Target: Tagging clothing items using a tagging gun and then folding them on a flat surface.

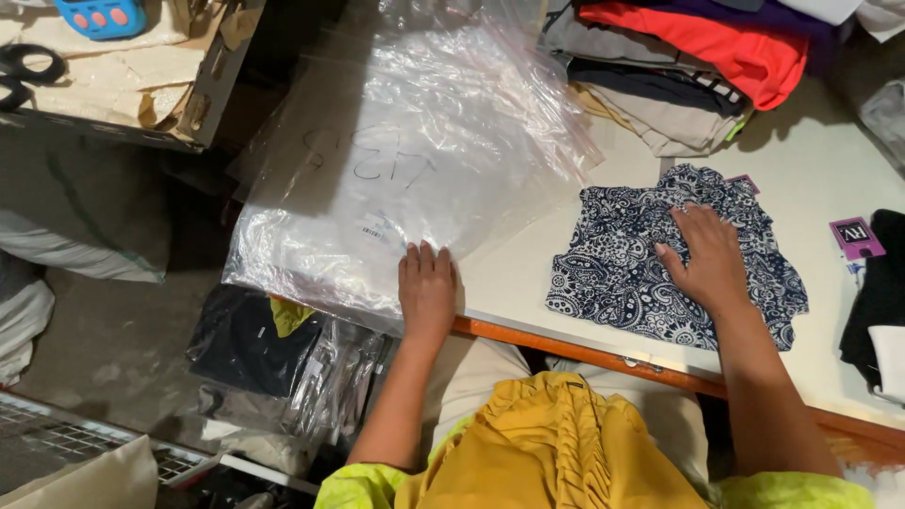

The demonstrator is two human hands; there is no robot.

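Both hands (pixel 427 287) (pixel 709 261) flat, palms down

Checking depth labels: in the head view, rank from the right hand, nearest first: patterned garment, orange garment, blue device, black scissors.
1. Patterned garment: under the right hand, touching it.
2. Orange garment: in the pile at the table's far side, above the hand.
3. Blue device: in the box, top left.
4. Black scissors: far left edge, farthest.

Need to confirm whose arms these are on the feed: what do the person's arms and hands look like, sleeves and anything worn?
Both arms are bare from short neon yellow-green sleeves down. The left hand and right hand show no gloves, rings or watch.
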